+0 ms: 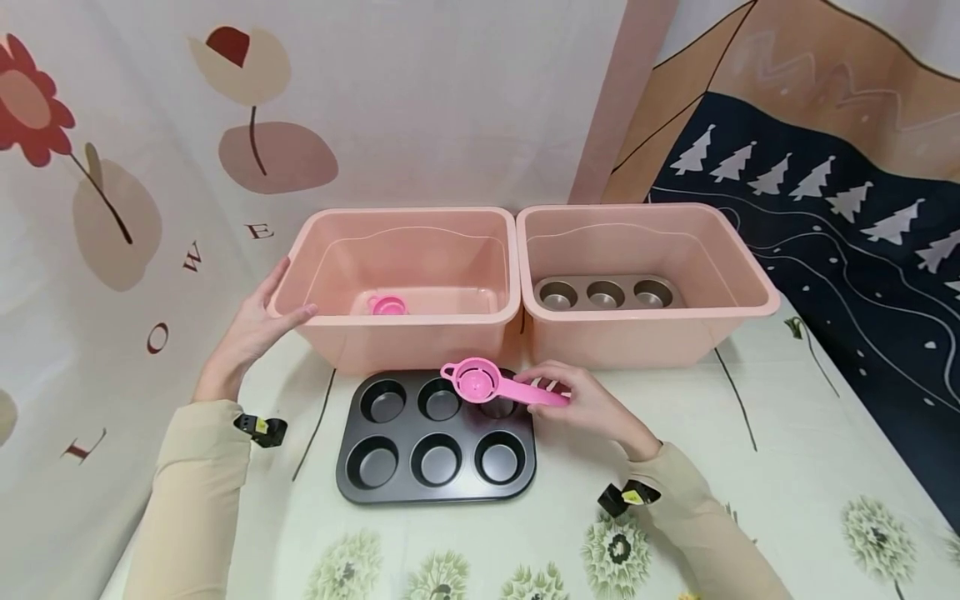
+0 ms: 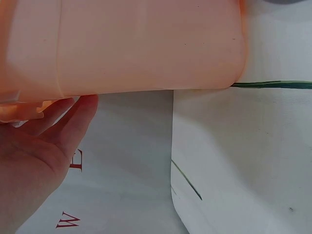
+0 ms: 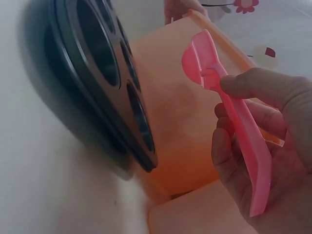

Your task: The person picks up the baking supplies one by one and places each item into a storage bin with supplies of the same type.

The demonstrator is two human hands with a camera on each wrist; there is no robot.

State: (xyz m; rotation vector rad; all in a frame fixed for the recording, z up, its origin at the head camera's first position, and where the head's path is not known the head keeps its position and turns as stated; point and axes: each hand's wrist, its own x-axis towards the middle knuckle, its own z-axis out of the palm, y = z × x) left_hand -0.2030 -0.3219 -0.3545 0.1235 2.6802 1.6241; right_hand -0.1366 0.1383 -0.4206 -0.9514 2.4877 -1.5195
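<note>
A pink egg separator with a slotted round cup hangs above the far side of a dark six-cup muffin tin. My right hand grips its handle; in the right wrist view the thumb presses along the pink handle and the fingers curl behind it. At the left, my left hand holds the near-left corner of the left pink bin, thumb over the rim and fingers along the outside. The left wrist view shows those fingers against the bin's edge. Inside that bin lies a small pink cup-shaped piece.
Touching the left bin, a second pink bin holds a brown-grey muffin tin. Both bins stand behind the dark tin on a flower-print cloth. Printed curtains hang behind and to the left; a dark tree-print cloth lies at the right.
</note>
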